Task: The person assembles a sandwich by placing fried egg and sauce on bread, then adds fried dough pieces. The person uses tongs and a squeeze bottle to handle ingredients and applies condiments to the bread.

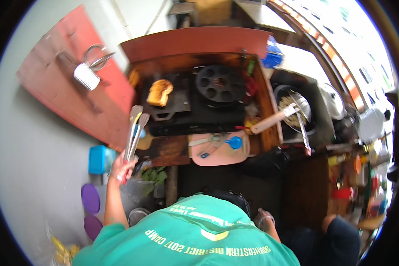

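Observation:
My left hand (123,168) is closed round the handle end of metal tongs (131,141). The tongs point up and away, their two tips slightly apart with nothing seen between them. To the right of the tips, browned bread (160,93) lies on a dark flat griddle (175,103), apart from the tongs. Beside it sits a round black pan with several round hollows (212,82). Low at my right side hangs my right hand (264,218), which seems to wear a clear glove. Its fingers are small and blurred, and I make out nothing held in them.
A pink cutting board (221,155) carries a knife and a blue funnel-like piece (234,142). On the right, a pot (312,119) holds pale food and a strainer. A grater (87,76) hangs on the red panel. A blue container (99,159) and crowded shelves (361,186) flank me.

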Demonstrator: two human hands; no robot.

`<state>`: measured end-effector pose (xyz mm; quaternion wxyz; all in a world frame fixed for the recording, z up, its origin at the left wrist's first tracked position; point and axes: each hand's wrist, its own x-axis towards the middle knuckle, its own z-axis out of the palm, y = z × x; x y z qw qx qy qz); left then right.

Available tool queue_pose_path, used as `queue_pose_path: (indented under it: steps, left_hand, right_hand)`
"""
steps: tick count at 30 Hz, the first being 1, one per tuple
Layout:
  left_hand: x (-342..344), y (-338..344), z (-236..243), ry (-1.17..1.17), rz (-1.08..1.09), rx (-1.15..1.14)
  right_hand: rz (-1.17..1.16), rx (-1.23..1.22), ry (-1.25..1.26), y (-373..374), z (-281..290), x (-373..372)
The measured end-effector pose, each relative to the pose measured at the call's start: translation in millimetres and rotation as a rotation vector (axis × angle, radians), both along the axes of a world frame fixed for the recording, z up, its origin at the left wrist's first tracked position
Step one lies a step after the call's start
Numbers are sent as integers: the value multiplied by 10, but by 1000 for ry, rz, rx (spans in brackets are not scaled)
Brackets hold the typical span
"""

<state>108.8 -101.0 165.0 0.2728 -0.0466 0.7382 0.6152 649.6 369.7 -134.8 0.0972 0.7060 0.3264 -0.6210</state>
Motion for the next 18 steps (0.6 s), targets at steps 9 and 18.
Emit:
queue_pose_path:
  steps: [9,18]
  left_hand:
    - [-926,284,1420,1369,-409,-888]
    - [-1695,560,3407,2326,-342,-1360]
  right_hand:
    - [-5,25,208,1089,-2,-262]
    - [339,-55,238,980,118,-659]
